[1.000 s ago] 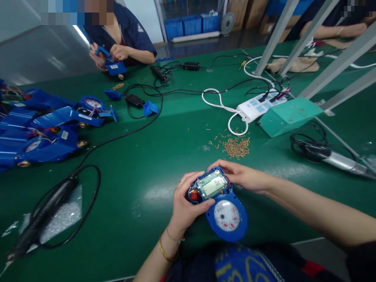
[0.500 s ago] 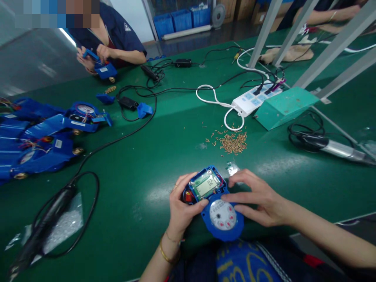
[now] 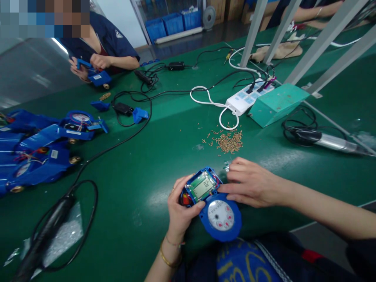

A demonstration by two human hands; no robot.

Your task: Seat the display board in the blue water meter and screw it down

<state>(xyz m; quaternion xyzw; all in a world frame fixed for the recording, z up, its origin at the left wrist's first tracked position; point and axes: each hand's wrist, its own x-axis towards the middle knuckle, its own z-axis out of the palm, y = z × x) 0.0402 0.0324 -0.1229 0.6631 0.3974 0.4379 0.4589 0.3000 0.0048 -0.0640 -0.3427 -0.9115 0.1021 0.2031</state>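
Far left: black electric screwdriver lying on a clear bag of small parts, cord looped beside it; a batch of blue meters further up the green bench.
Upper left: a co-worker across the bench, both hands on another blue unit.
Left hand: fingers curled round the left side of the water meter, thumb lying across its front below the display; firm hold.
Water meter: blue, at the near edge of the bench, in front of the person. Long axis runs from upper left to lower right; open electronics end with LCD points away and left, round dial end points toward the person.
Right hand: fingers extended, loosely spread, fingertips touching the meter's right edge; nothing enclosed.
Beyond: loose brass screws, white power strip.
Far right: second screwdriver, silver-bodied.
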